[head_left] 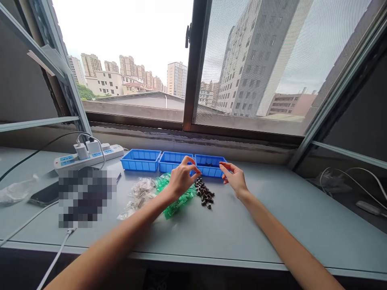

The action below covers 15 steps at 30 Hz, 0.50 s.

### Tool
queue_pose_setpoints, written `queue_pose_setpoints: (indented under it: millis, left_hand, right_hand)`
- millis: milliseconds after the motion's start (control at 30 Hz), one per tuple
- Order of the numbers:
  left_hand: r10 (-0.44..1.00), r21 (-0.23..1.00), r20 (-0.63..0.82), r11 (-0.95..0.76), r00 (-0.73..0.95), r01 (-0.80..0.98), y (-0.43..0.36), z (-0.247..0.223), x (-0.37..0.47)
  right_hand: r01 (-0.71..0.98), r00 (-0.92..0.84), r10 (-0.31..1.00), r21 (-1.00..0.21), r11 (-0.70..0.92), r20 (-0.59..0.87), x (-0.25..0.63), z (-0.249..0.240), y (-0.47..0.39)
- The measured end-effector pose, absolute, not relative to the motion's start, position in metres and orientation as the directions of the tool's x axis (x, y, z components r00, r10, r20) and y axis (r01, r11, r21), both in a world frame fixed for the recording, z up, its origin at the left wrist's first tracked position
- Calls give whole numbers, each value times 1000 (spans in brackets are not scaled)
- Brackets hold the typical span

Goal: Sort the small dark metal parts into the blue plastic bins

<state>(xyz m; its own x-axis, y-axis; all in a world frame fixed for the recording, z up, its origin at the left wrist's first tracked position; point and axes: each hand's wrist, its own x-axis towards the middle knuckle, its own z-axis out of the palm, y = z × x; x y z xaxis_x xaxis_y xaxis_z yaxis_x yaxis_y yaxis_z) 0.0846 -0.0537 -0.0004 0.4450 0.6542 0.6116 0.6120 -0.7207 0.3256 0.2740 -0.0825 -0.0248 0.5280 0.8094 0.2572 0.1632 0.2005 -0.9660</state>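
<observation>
Grey table (238, 229) below a window (266, 64); three blue bins in a row at the back: left bin (139, 165), middle bin (167, 166), right bin (210, 172). Some dark pieces inside the right one. My left hand (180, 177), thumb and forefinger tips brought together, over the near end of the right bin, by a pile of dark metallic parts (204, 193); whether I pinch anything, too small to tell. My right hand (236, 180), fingertips at that bin's right edge. Left of the pile: green packets (178, 204), then clear packets (140, 192). Farther left, white power strip (72, 162), plugs in.

Room rightward, blue bins (169, 166) ahead
</observation>
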Motion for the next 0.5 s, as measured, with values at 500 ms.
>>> queue_pose_setpoints:
  millis: [500]
  left_hand:
    - [681,363,634,-681,367,636,-54,3,83]
  right_hand:
    - [318,507,793,-928,192,338,277,-28,-83]
